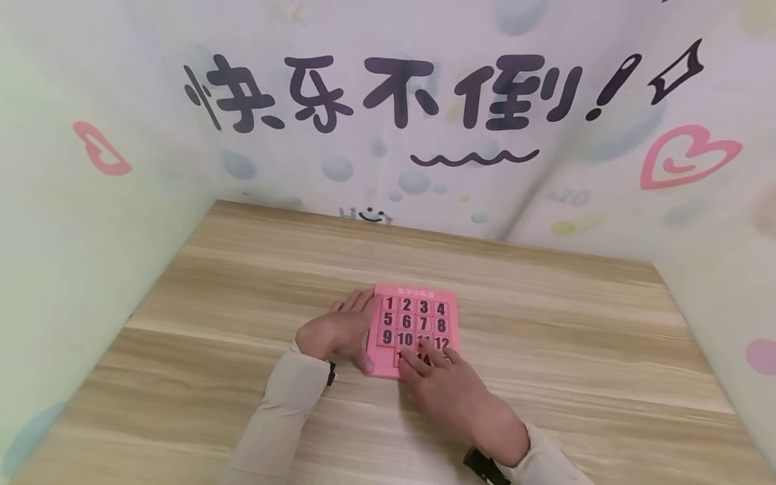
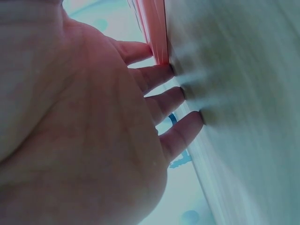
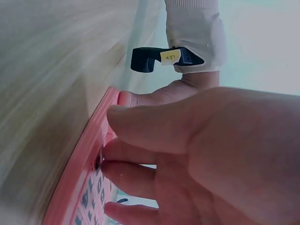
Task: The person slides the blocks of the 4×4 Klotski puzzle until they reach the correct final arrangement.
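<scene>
A pink number sliding puzzle point(image 1: 383, 364) lies flat on the wooden table. Its upper rows run in order from 1 to 12. The lowest row is partly hidden by fingers, and a gap shows at its left end. My left hand point(image 1: 344, 329) rests along the puzzle's left edge, its thumb at the near left corner; in the left wrist view, the fingers of the left hand point(image 2: 103, 112) extend down to the tabletop. Fingertips of my right hand point(image 1: 445, 391) touch the lower tiles. The right wrist view shows the right hand point(image 3: 187, 140) with extended fingers over the puzzle's face.
The wood-grain table point(image 1: 545, 323) surrounds the puzzle. Behind it hangs a white backdrop point(image 1: 376, 148) with black characters and pink hearts, and pale walls flank both sides. A dark strap with a small device point(image 3: 171, 57) sits on the left wrist.
</scene>
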`<action>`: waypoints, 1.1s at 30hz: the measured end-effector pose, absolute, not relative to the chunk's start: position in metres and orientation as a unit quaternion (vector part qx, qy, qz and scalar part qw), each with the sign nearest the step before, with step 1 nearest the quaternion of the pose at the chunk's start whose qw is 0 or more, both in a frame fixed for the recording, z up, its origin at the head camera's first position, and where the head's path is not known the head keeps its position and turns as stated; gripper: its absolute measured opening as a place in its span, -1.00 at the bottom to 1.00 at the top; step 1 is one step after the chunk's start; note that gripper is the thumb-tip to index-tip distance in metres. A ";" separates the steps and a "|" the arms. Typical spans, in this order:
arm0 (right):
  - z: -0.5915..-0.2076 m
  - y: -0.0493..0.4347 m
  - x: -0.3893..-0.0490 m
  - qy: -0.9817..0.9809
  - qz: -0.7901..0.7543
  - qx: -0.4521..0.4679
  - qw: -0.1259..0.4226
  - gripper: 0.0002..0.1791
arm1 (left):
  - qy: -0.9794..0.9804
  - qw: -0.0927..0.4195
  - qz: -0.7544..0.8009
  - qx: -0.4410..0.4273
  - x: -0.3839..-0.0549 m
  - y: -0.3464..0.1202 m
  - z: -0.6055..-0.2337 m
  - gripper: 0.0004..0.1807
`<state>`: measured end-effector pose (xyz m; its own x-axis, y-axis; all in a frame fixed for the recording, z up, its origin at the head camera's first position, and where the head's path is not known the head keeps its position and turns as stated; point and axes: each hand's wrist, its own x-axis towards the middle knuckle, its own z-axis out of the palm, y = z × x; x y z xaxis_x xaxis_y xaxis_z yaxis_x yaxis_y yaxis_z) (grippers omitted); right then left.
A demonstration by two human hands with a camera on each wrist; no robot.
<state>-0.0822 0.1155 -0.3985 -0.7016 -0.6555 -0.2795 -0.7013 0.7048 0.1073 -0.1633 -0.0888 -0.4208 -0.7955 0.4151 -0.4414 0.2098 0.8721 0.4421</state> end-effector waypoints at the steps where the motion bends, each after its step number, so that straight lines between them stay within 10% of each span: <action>1: -0.398 0.116 -0.081 0.917 0.105 -0.367 0.113 -0.47 | 0.928 0.272 0.189 0.169 -0.164 -0.089 -0.421 0.44; 33: -0.401 0.116 -0.081 0.922 0.095 -0.362 0.098 -0.44 | 0.929 0.270 0.190 0.167 -0.162 -0.089 -0.420 0.44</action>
